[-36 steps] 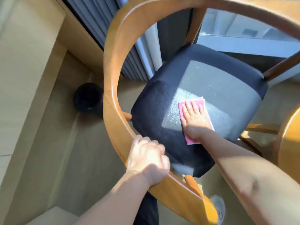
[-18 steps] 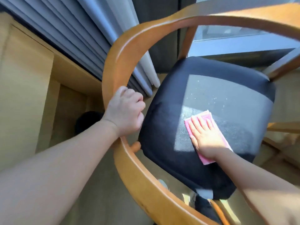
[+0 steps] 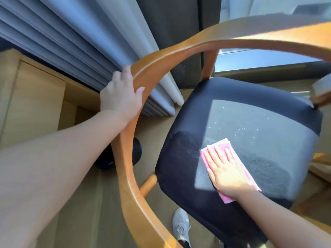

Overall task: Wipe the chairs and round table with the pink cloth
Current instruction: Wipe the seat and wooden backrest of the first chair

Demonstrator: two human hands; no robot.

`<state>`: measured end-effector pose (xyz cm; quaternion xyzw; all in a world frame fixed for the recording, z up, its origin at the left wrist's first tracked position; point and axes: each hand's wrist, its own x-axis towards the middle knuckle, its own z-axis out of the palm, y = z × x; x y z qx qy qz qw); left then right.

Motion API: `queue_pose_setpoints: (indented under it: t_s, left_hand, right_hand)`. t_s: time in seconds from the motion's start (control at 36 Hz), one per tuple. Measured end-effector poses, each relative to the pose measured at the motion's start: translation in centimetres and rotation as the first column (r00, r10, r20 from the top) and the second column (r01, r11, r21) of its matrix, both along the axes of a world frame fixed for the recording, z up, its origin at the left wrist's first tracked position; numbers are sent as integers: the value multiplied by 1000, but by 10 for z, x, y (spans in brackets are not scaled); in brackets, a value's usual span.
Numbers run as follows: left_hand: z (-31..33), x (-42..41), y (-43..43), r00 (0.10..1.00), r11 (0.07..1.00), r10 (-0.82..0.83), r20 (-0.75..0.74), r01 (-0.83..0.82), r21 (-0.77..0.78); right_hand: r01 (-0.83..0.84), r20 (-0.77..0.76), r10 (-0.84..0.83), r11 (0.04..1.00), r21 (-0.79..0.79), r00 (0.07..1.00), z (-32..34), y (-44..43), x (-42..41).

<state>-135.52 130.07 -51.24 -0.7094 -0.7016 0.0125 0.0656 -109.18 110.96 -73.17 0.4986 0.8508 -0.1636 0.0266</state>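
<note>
Toward the cushion's (image 3: 250, 122) near edge, right hand (image 3: 225, 169) flat on pink cloth (image 3: 227, 199), bare fabric beyond; left hand's (image 3: 119, 97) fingers (image 3: 125, 72) round rail (image 3: 125, 158).

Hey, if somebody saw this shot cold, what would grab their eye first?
A curved orange-brown wooden chair rail sweeps across the frame, and the left hand grips it at upper left. At lower right, the right hand presses a folded pink cloth flat on the sunlit part of the dark fabric seat cushion.
</note>
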Motion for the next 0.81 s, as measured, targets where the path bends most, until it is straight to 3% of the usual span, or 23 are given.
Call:
queue_pose_setpoints:
  t_s: [0.19, 0.31, 0.5, 0.69, 0.81]
  left_hand:
    - [-1, -4, 4, 1000, 1000, -13, -13, 13, -18]
    - [2, -12, 16, 994, 988, -107, -25, 103, -111]
    - [-8, 35, 109, 928, 864, -368, 58, 364, -348]
    - [-27, 63, 144, 894, 804, -438, 96, 437, -402]
    - [-37, 87, 157, 877, 770, -458, 148, 474, -428]
  right_hand:
    - [-30, -42, 29, 999, -14, 999, 0, 41, -36]
    - [-11, -101, 5, 998, -60, 995, -5, 59, -58]
    - [188, -157, -186, 982, 1, 970, -8, 56, -82]
    - [354, -130, -343, 932, 77, 930, -6, 62, -119]
    - [304, -55, -300, 949, 80, 952, -5, 65, -128]
